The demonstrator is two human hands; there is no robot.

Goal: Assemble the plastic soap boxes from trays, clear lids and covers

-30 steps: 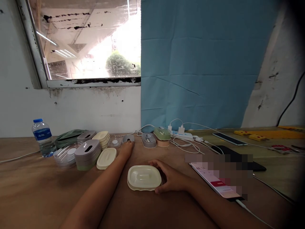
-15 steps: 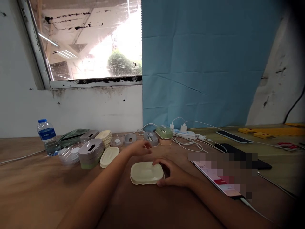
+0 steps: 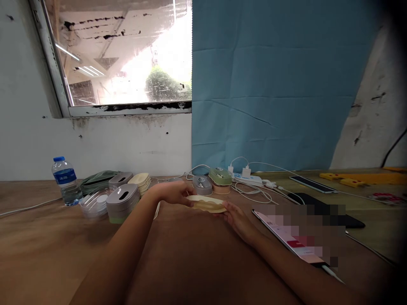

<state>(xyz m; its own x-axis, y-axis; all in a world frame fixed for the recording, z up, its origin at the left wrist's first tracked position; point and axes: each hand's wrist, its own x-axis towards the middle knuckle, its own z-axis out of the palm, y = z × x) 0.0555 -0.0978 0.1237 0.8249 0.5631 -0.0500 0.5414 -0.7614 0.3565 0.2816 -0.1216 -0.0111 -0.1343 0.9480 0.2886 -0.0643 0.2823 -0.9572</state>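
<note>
A cream, rounded-rectangle plastic lid (image 3: 206, 204) is held between my two hands, tilted so that it shows as a narrow oval. My left hand (image 3: 174, 193) grips its left end with the fingers closed on the rim. At the right end, my right hand (image 3: 237, 219) pinches the edge. Behind my left wrist, another cream piece on the table is mostly hidden. Just past the held lid stand a grey lid (image 3: 202, 185) and a green-lidded box (image 3: 220, 178) with a peach base.
To the left are stacked grey slotted parts (image 3: 122, 205), stacked cream lids (image 3: 140, 180), clear plastic pieces (image 3: 95, 203) and a water bottle (image 3: 65, 182). On the right lie a lit phone (image 3: 274, 226), a power strip (image 3: 248, 179) and loose white cables (image 3: 254, 192).
My left hand has come down and taken hold of the lid's left end. The lid has been lifted from the table, moved away from me and tilted, with my right hand still on it.
</note>
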